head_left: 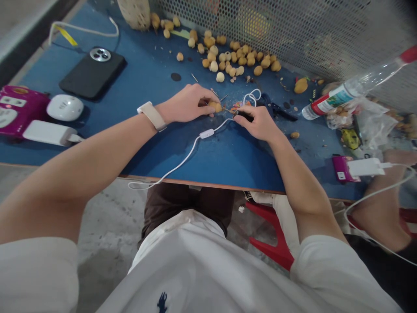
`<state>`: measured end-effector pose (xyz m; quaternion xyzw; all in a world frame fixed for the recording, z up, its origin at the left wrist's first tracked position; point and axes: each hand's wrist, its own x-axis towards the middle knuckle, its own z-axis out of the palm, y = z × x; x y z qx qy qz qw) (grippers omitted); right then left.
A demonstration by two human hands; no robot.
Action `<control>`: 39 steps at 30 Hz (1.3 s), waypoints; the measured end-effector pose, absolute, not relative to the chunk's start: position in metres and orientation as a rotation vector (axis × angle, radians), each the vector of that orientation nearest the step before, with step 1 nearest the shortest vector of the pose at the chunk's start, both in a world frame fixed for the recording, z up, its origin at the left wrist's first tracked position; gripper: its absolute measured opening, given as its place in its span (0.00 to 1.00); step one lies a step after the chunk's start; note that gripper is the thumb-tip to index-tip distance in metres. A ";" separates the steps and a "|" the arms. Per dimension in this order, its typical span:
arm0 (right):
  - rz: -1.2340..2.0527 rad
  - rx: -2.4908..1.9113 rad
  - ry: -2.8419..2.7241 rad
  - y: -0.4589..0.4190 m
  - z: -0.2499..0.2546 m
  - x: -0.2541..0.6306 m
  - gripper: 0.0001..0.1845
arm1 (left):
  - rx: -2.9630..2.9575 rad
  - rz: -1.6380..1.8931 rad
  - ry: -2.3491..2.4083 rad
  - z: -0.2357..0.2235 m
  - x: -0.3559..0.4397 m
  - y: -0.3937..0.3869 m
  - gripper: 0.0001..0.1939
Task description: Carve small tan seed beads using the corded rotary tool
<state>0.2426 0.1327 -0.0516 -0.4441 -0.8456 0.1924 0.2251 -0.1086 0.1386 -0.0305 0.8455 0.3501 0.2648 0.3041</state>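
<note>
Between the fingertips of my left hand (190, 103) is a small tan gourd (215, 107), held just above the blue tabletop (208, 158). My right hand (260, 123) is wrapped round a black-handled corded tool (243, 116), its thin tip pointing left toward the gourd. A white cord with an inline switch (206, 133) runs from near the tool to the table's front edge. Colourful little bits (239, 104) lie scattered just behind the tool. Thin metal pieces (224, 98) rest beyond my left fingertips. What the tip touches is too small to tell.
Many small gourds (243, 56) line the back by a perforated metal panel (260, 26). On the left are a black phone (93, 71), a white case (65, 108) and a purple power strip (24, 108). A plastic bottle (348, 93) leans at right, near another person's arm (384, 204).
</note>
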 end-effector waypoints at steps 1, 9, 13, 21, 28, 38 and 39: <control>0.529 -1.224 -2.328 0.133 -0.052 0.243 0.35 | 2.231 0.701 0.930 -0.031 -0.109 0.139 0.19; 0.486 -1.220 -2.351 0.136 -0.055 0.246 0.41 | 2.221 0.696 0.940 -0.027 -0.109 0.136 0.18; 0.468 -1.224 -2.377 0.136 -0.054 0.246 0.40 | 2.182 0.706 0.958 -0.028 -0.109 0.136 0.16; 0.455 -1.252 -2.390 0.137 -0.055 0.247 0.39 | 2.218 0.714 0.931 -0.027 -0.109 0.135 0.18; 0.427 -1.277 -2.422 0.136 -0.055 0.247 0.38 | 2.232 0.671 0.932 -0.024 -0.108 0.135 0.22; 0.471 -1.271 -2.389 0.135 -0.052 0.244 0.38 | 2.205 0.723 0.895 -0.032 -0.109 0.139 0.19; 0.481 -1.269 -2.388 0.135 -0.053 0.245 0.38 | 2.209 0.730 0.892 -0.033 -0.109 0.140 0.19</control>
